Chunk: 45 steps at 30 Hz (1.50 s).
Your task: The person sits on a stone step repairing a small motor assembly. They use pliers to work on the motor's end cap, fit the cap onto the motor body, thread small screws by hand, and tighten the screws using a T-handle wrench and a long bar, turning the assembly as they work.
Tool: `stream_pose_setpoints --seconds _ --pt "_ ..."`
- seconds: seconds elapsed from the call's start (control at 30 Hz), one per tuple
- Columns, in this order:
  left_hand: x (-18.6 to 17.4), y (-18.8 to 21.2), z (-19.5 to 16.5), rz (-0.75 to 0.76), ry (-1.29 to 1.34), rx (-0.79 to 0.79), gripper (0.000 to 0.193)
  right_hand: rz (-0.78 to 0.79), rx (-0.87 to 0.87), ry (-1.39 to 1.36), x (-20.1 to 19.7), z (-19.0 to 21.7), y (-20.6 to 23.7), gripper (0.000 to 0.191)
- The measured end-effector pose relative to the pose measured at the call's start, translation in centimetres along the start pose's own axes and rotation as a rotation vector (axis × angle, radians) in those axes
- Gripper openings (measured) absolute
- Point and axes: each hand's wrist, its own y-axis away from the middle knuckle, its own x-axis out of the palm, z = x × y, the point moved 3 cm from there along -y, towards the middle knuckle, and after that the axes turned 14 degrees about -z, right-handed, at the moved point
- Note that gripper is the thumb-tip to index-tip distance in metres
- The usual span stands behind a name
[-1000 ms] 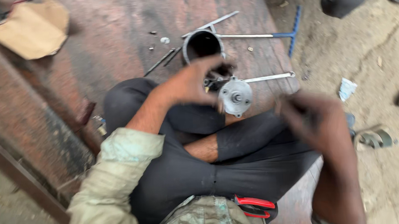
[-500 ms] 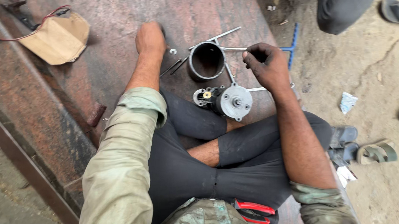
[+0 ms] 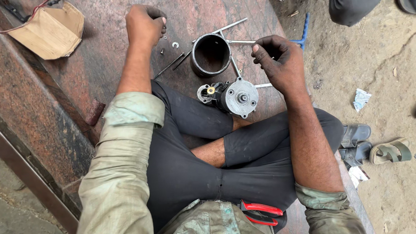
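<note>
left hand [image 3: 145,23]: upper middle of frame, curled into a loose fist over the slab, fingertips pinched by a small washer [image 3: 175,45] and screw [image 3: 162,51]; whether it holds anything, cannot tell
right hand [image 3: 278,61]: right of centre, thumb and forefinger pinched on the end of a thin rod [image 3: 240,41], other fingers curled
rod: lies across the top of the frame centre, running left from the pinch past the ring
ring [image 3: 210,54]: dark metal cylinder, open end up, between the two hands, on the slab
motor [image 3: 230,97]: grey, round end plate facing camera, centre of frame, just below the ring, by the person's knee, touched by neither hand
second rod [image 3: 225,27]: above the ring, angled
blue tool [image 3: 303,31]: upper right, at slab edge
slab [image 3: 100,46]: reddish stone, person sits cross-legged on it
cardboard [image 3: 49,30]: upper left, red wire beside it
pliers [image 3: 258,213]: red handles, bottom centre, in lap
sandals [image 3: 375,146]: right side, on dirt ground
other person: upper right corner, dark trouser leg and a sandalled foot only
</note>
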Motion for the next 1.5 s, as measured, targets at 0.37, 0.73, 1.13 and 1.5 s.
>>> stream_pose_setpoints --seconds 0.37,0.73,1.13,1.5 --pt "-1.6 1.2 -1.6 0.298 0.201 -0.023 0.008 0.06 -0.09 0.058 1.8 0.6 0.3 0.02" --pt "2.7 11.6 -10.9 0.666 0.767 0.236 0.009 0.078 -0.034 -0.268 2.0 1.4 0.1 0.027" --pt "2.2 8.3 -9.0 0.279 0.385 0.665 0.027 0.073 0.143 -0.387 3.1 1.1 -0.9 0.018" --pt "2.7 -1.6 0.5 -0.144 -0.62 0.349 0.01 0.115 0.505 -0.63 2.6 -1.4 -1.6 0.018"
